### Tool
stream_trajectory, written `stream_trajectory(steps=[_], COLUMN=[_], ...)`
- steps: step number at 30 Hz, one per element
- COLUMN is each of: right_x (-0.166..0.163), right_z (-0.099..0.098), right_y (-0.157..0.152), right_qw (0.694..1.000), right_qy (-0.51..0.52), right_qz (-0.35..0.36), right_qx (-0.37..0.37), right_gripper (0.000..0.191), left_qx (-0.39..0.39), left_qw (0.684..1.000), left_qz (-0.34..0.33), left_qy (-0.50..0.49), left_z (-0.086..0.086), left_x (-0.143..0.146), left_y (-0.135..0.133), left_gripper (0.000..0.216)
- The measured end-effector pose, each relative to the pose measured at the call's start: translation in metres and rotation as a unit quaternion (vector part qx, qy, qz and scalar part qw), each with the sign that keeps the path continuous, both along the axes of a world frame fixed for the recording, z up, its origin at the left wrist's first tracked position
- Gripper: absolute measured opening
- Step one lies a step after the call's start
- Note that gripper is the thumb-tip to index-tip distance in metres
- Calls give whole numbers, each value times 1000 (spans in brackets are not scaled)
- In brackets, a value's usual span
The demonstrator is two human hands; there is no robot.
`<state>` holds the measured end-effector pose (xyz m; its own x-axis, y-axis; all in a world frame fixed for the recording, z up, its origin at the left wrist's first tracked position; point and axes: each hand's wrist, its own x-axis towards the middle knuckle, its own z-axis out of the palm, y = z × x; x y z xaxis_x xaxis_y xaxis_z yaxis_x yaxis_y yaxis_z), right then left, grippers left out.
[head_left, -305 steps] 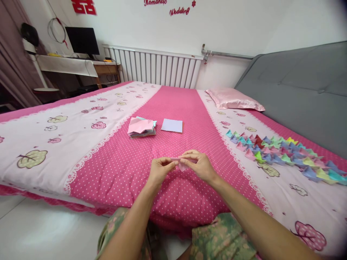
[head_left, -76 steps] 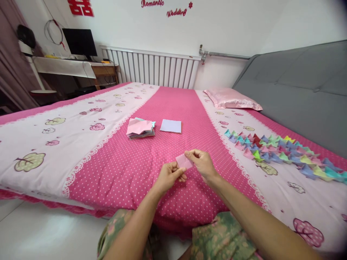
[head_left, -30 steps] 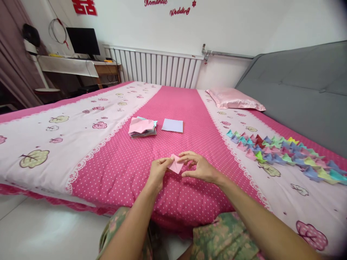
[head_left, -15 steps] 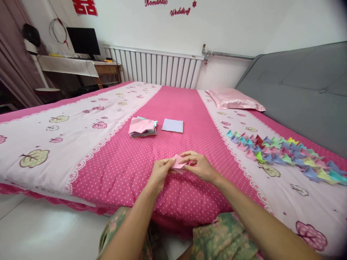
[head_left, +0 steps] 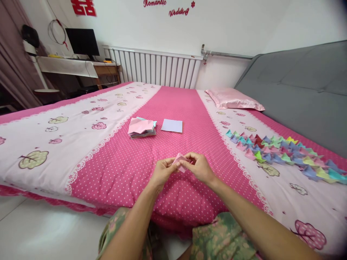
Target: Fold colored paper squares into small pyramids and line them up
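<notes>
A small folded piece of pink paper (head_left: 180, 159) is held over the near part of the bed, its upper corner pointing away from me. My left hand (head_left: 163, 171) pinches its left side between thumb and fingers. On the other side, my right hand (head_left: 200, 167) grips the paper's right edge, thumb in front and fingers curled behind. Farther off lies a stack of creased paper sheets (head_left: 141, 127), pink on top. Beside it is a flat stack of square paper (head_left: 172, 125), pale lilac on top. Rows of folded paper boats (head_left: 283, 153) in many colours sit at the right.
The bed (head_left: 179, 103) has a pink dotted cover with white printed bands. A pink pillow (head_left: 234, 99) lies at the back right, against a grey headboard (head_left: 300, 79). A radiator (head_left: 154, 66) stands behind, and a desk with a monitor (head_left: 82, 42) is at the far left.
The pink paper has turned so that a corner points up. My right thumb has come onto its front, and the left fingers have shifted their hold. The stacks and boats stay put.
</notes>
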<state>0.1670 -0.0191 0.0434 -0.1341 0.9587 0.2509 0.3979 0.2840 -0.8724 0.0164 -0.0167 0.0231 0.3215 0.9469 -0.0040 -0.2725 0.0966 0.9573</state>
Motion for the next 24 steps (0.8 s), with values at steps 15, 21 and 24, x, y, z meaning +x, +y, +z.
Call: stream_trajectory(steps=[15,21,24], right_x=[-4,1,4], right_z=[4,2,0], right_y=[-2,4,6], right_qw=[986,985,985], right_qy=[145,144,140], right_qz=[-41,-8,14], right_qx=[-71,-90,-102], right_gripper=[34,33,34], left_qx=[-24,-31,-30], left_qw=[1000,999,999], left_qz=[9,15,13], left_qy=[-10,-9,-1], left_z=[0,1,1], left_x=[0,-2,-3], left_y=[1,2,2], left_gripper=[29,28,29])
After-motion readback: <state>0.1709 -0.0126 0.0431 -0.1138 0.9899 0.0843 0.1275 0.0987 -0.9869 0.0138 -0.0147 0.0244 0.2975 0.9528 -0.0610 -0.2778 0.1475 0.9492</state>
